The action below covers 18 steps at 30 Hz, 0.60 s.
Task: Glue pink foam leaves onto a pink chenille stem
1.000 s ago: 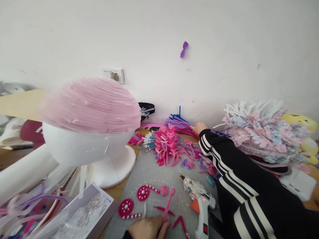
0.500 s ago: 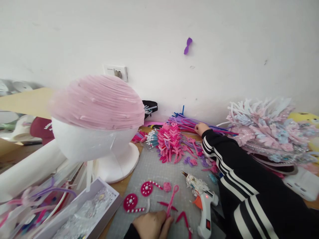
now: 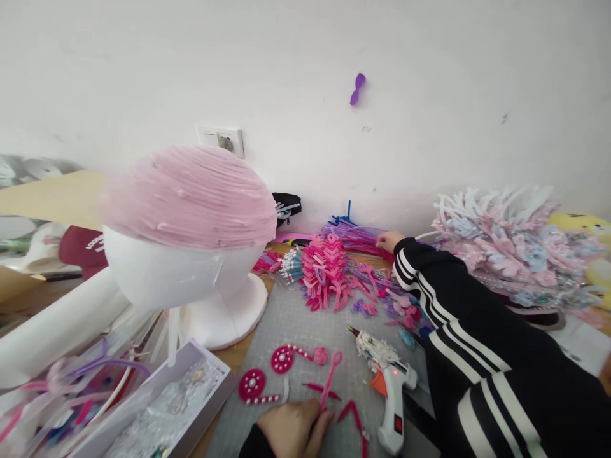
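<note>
"Where were the hands?"

"The left hand [image 3: 292, 430] pinched a pink looped stem [image 3: 329, 380] on the worktop [image 3: 305, 331]; the right hand [image 3: 389, 241] reached into the purple stems [image 3: 356, 234] (grip hidden). Light, bendy stuff, best taken near the end."

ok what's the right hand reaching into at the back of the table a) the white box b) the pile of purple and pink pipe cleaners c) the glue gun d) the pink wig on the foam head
b, the right hand rests on the pile of purple and pink pipe cleaners by the wall, away from the glue gun.
</note>
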Motion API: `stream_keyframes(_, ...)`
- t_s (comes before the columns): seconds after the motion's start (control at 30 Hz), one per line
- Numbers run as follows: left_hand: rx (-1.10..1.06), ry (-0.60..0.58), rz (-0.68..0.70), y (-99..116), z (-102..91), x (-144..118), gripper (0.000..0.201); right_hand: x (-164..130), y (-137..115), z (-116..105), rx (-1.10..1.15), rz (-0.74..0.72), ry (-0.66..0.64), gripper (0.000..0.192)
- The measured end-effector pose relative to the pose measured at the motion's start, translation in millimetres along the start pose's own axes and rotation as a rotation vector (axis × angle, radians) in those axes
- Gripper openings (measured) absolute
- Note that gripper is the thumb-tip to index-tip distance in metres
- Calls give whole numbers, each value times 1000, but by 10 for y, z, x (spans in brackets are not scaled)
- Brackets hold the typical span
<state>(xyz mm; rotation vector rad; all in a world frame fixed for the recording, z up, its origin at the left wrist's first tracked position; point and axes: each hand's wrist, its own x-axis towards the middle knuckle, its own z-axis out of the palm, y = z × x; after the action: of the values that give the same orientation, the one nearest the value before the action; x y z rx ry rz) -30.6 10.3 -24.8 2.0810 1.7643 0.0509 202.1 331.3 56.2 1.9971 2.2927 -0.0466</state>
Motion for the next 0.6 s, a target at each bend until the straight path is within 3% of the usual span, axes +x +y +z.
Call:
stream_keyframes(0.27,-3,-50,-7,57,-133,-25,41,-85,44,106,-74,-38,42,15)
stream_keyframes(0.6,-24,-31,7,58,-118,-39,41,-109,-56,197,-27,0,139,18)
